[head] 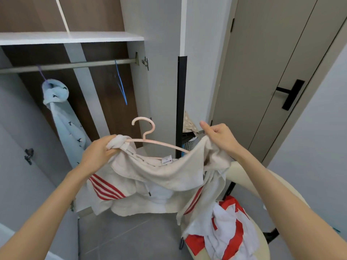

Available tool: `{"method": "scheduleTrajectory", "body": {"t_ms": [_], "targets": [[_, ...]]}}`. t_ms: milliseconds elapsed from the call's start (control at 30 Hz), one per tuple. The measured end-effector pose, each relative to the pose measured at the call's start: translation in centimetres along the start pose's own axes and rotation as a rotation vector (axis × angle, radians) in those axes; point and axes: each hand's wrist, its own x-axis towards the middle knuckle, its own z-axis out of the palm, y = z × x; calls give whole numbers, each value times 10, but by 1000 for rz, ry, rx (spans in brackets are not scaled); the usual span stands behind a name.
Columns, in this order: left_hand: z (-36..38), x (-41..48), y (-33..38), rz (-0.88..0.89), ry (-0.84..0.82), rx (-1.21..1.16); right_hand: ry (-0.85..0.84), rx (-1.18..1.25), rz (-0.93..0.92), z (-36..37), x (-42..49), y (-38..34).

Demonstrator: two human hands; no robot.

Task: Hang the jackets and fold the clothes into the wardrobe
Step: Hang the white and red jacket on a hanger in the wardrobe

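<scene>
A soft, cream jacket (159,173) of thick, fleecy cloth hangs in the air below and in front of the wardrobe's rail (75,65), a straight, dull metal bar. It has not been hung yet. Three red stripes run down each sleeve, a small white label sits at the collar, and the body sags in loose folds.

The left hand (97,152), below the rail's middle, has its fingers curled tightly round a bunched shoulder of the jacket, where one end of a slim pink hanger (148,136) disappears into the cloth. The hanger is smooth plastic with a rounded hook pointing up toward the rail. The right hand (217,136), below and past the rail's right end, grips the jacket's other shoulder between curled fingers and palm, with the thumb sticking up.

A thin blue wire hanger (121,85) dangles bare from the rail near its right end. Near the left end, a pale blue garment (65,119) printed with small dark birds droops from a purple hanger (42,74). A flat white shelf (71,37) lies just above the rail. Far below the rail and to its right, a rumpled pile of red and white clothes (225,231) rests on a rounded, cream-coloured seat (242,169).
</scene>
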Motion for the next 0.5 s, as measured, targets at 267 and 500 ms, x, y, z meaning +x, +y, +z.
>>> {"method": "scheduleTrajectory", "body": {"t_ms": [267,500], "targets": [[13,11,20,107,-142,-116,-337,148,138,20,3,-22],[30,18,40,96,-111,-57,-254,196,167,40,-10,-32]]}}
